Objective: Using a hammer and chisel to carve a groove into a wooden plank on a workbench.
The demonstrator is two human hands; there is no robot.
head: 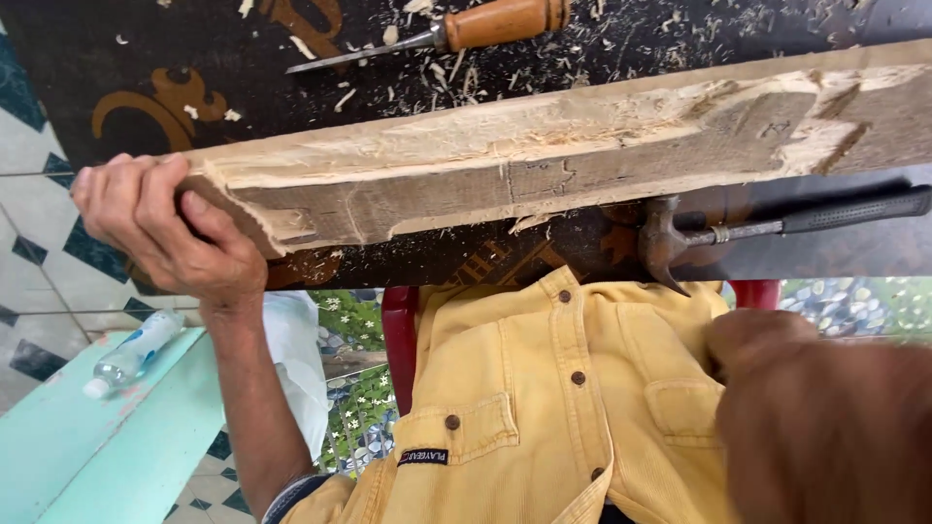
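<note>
My left hand [170,238] grips the left end of a long rough wooden plank [544,160] that runs across a dark patterned mat [146,58]. The plank's upper face is chipped and splintered. My right hand [815,417] is close to the camera at the lower right, blurred, in front of my yellow shirt [544,408]. Nothing shows in it, and its fingers are unclear. A claw hammer [670,243] with a black handle lies just below the plank at the right, apart from both hands. A chisel with a wooden handle [495,21] lies beyond the plank.
Wood chips and shavings are scattered over the mat. A plastic water bottle [136,351] lies on a turquoise bench [107,437] at the lower left. Red chair parts [398,340] show beside the shirt. The floor at the left is tiled.
</note>
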